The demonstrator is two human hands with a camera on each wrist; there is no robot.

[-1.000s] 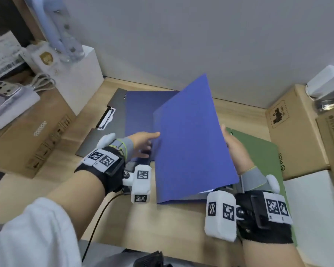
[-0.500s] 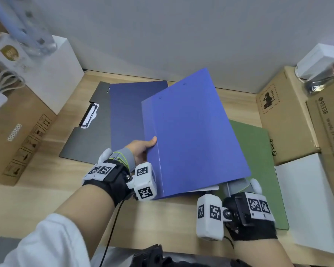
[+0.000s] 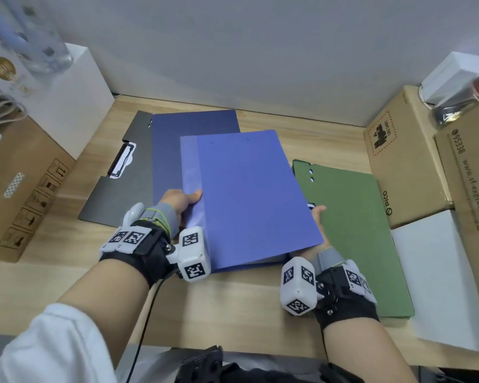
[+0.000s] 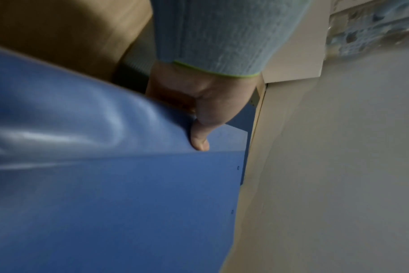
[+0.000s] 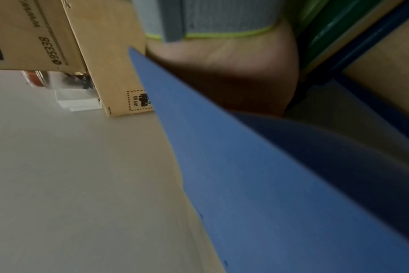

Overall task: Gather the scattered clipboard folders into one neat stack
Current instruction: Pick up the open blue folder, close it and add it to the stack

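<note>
A bright blue clipboard folder is held between both hands, tilted a little above the desk, its cover down. My left hand grips its left spine edge, thumb on top. My right hand holds its right edge from below, with the fingers hidden under the cover. The folder overlaps a dark navy folder, which lies on an opened grey clipboard at the left. A green folder lies flat at the right, partly under my right hand.
Cardboard boxes and a white box line the right side. A white box and a brown carton stand at the left. The grey wall runs close behind. Bare wooden desk lies in front.
The blue folder's raised cover has swung down shut and the folder has tipped flatter. My left hand moved from the inside onto the spine edge. The right hand slid under the right edge.
</note>
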